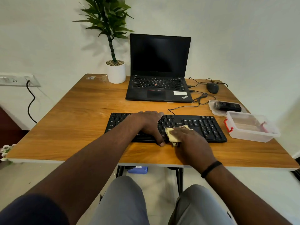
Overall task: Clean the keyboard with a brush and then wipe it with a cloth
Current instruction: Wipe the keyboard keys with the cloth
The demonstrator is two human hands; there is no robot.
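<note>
A black keyboard [203,125] lies across the near middle of the wooden table [73,120]. My left hand [149,124] rests spread over its left half, fingers at the far edge and thumb hooked over the near edge. My right hand [186,135] presses a yellow cloth [171,135] flat onto the keys near the keyboard's middle. The cloth bunches out from under my palm toward the near edge. A black brush [227,106] lies on a clear plastic lid [212,108] at the right.
An open black laptop [159,70] stands behind the keyboard, with a potted plant [116,70] to its left and a black mouse [212,87] with loose cables to its right. A clear plastic box [253,125] with red clips sits right of the keyboard.
</note>
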